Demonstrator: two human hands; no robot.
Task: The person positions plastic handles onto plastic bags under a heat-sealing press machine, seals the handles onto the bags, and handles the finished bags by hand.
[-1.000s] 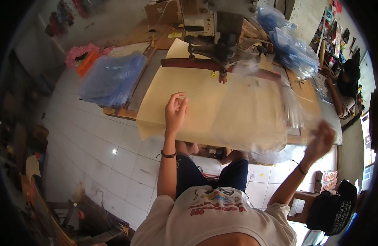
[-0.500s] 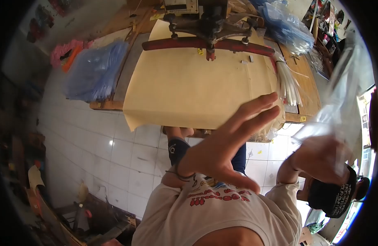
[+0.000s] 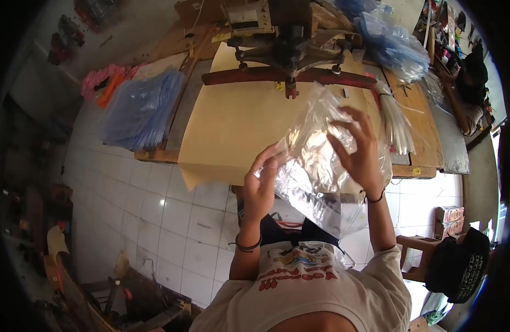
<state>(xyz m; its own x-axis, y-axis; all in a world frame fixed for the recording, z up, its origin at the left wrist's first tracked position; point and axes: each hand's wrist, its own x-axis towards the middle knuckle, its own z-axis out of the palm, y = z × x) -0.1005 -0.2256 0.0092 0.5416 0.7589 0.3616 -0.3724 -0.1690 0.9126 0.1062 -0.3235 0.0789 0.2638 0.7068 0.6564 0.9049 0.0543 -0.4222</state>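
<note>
A clear, shiny plastic bag [image 3: 313,185] hangs tilted in front of me, over the front edge of the table. My left hand [image 3: 259,191] is closed on its left edge, thumb against fingers. My right hand [image 3: 360,152] lies over its right part, fingers curved and spread apart; contact with the film is hard to make out. Beneath and behind the bag, a tan sheet [image 3: 233,122] covers the machine's bed and droops over the front edge. Above the sheet runs the long red bar [image 3: 238,76] of a black press-like machine [image 3: 291,50].
Bluish plastic sheets [image 3: 141,110] are stacked on the left, beside pink and orange material [image 3: 108,83]. More clear plastic [image 3: 396,47] is heaped at the back right. A bundle of white strips [image 3: 396,122] hangs at the right edge. Another person [image 3: 472,83] is at far right.
My right hand has brought the plastic bag from the far right to over the table's front. My left hand has drawn back to the left and closed on the bag's edge.
</note>
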